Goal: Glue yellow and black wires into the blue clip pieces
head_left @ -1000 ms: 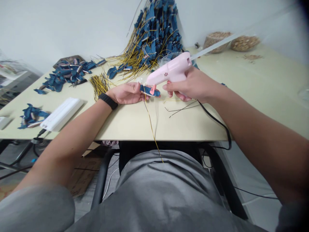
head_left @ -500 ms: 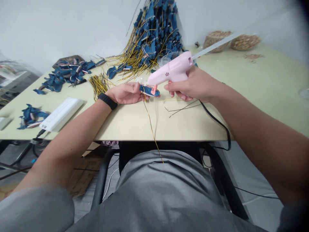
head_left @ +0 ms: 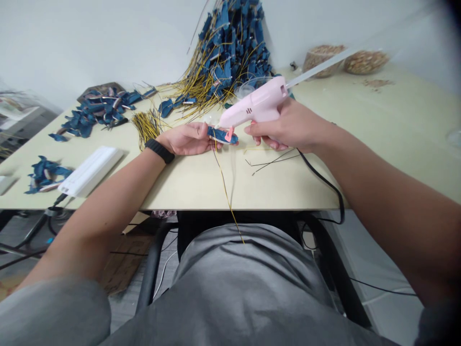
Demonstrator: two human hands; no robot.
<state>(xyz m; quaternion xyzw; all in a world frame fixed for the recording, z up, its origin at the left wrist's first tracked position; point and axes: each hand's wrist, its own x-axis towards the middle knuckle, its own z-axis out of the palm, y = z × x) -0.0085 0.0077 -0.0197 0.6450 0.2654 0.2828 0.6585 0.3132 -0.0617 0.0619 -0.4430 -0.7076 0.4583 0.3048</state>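
Note:
My right hand [head_left: 284,127] is closed round the grip of a pink glue gun [head_left: 254,105], whose nozzle points left and down at a small blue fabric piece [head_left: 223,135]. My left hand [head_left: 189,139] rests on the table [head_left: 201,180] and pinches that blue piece by its left end. A thin yellow wire [head_left: 225,185] runs from the piece over the table's front edge to my lap. A clear glue stick [head_left: 317,69] sticks out of the gun's back. I wear a black wristband [head_left: 160,151] on my left wrist.
A tall heap of blue pieces with yellow wires [head_left: 225,53] stands at the back. Loose blue pieces [head_left: 97,109] and a yellow wire bundle [head_left: 147,126] lie left. A white block [head_left: 91,169] sits near the left edge. The gun's black cord [head_left: 324,185] drops off the front.
Almost nothing differs. The glue gun's nozzle has sunk slightly closer to the blue piece, and both hands keep their grip.

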